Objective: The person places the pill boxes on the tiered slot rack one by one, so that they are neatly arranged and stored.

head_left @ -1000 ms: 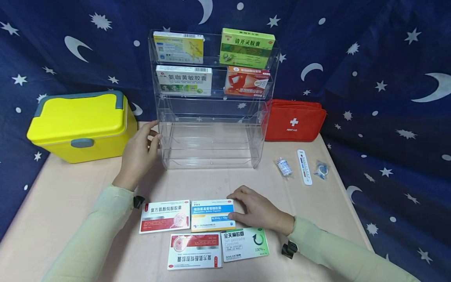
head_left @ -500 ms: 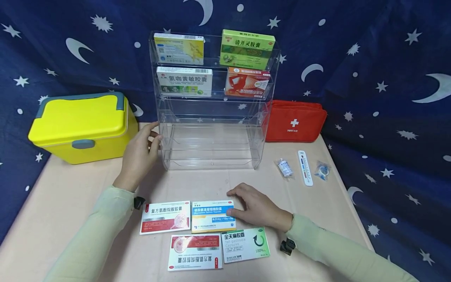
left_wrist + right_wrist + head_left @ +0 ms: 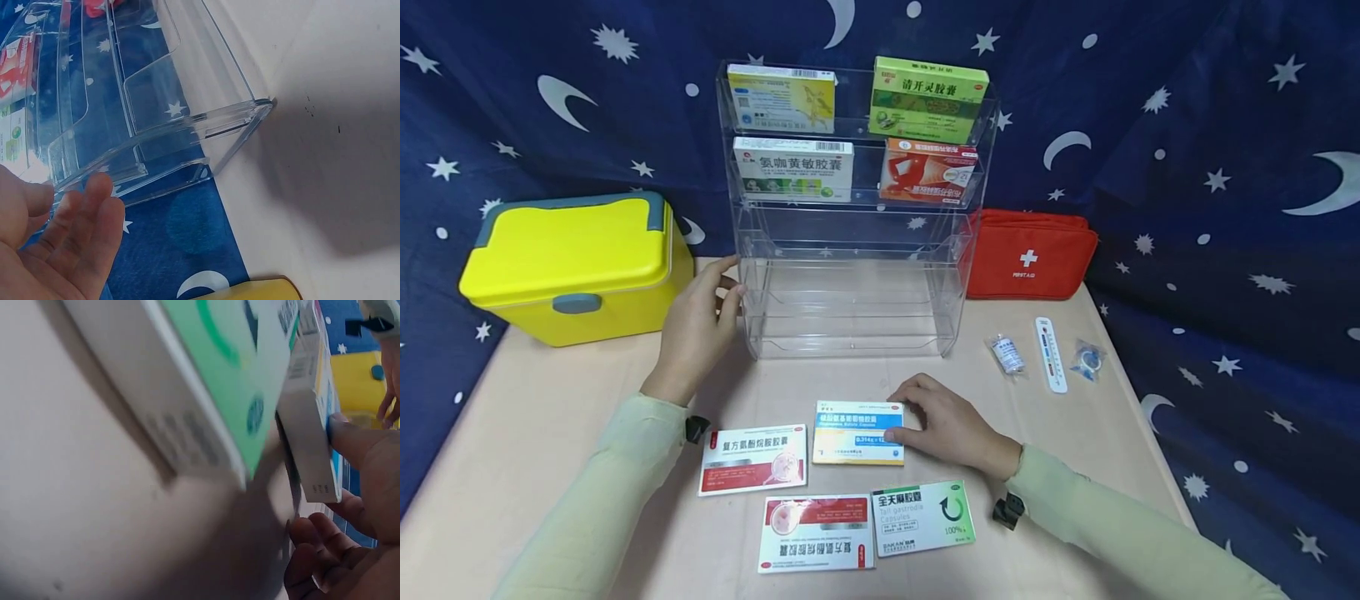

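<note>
My right hand point(image 3: 951, 429) pinches a blue, white and yellow medicine box point(image 3: 842, 442) at its right end, thumb on its face and index finger at the top edge. In the right wrist view the medicine box point(image 3: 309, 437) is tilted up from the table. My left hand point(image 3: 696, 333) touches the left side of a clear acrylic display rack point(image 3: 850, 346), its fingers loosely extended in the left wrist view. Two red-and-white medicine boxes point(image 3: 752, 458) and a green-and-white medicine box point(image 3: 921, 517) lie flat in front.
The rack's upper two tiers hold several medicine boxes, including a green box point(image 3: 928, 104). A yellow case point(image 3: 568, 267) stands left of it, a red first-aid pouch point(image 3: 1030, 258) right. A bandage roll point(image 3: 1006, 356), thermometer strip point(image 3: 1051, 354) and small bagged item point(image 3: 1087, 360) lie at right.
The blue, white and yellow box has moved away from the body, out of its row, in my right hand's grip. My left hand stays at the rack's side.
</note>
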A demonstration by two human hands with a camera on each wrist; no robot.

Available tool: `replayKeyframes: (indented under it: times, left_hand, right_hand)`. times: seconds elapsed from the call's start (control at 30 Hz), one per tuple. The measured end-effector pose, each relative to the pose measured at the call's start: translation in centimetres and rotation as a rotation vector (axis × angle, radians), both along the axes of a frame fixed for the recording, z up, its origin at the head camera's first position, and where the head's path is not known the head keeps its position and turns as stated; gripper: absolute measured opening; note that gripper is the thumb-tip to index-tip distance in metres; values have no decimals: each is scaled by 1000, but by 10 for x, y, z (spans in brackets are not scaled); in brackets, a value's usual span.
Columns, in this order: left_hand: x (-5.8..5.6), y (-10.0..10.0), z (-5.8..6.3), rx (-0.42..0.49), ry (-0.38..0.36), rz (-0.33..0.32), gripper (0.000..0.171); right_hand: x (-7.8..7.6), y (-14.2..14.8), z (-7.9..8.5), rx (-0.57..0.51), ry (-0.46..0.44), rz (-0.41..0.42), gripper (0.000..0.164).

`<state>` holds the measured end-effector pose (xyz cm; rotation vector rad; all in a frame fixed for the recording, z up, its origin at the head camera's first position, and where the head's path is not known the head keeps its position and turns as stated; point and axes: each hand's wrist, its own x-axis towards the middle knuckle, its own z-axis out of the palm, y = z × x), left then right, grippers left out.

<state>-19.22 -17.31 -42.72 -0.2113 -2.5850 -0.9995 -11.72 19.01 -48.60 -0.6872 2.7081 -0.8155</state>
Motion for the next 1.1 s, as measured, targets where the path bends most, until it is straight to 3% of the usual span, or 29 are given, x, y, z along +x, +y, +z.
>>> replayKeyframes:
  times: [0.2, 0.43, 0.8, 1.0, 1.1]
  left_hand:
    - [-1, 1, 0, -1, -20, 1, 47]
    - [0, 1, 1, -3, -26, -4, 47]
    - [2, 0, 3, -11, -16, -5, 46]
    - [1, 1, 3, -7, -36, -7, 46]
    - [1, 1, 3, -1, -30, -8, 46]
  right_hand:
    - [-8, 3, -2, -57, 84, -59, 46]
    - [5, 8, 2, -164, 108, 13, 48]
    - [21, 12, 9, -272, 61, 78, 51]
    - [22, 15, 8, -329, -17, 178, 48]
    - [18, 15, 9, -354, -24, 185, 45]
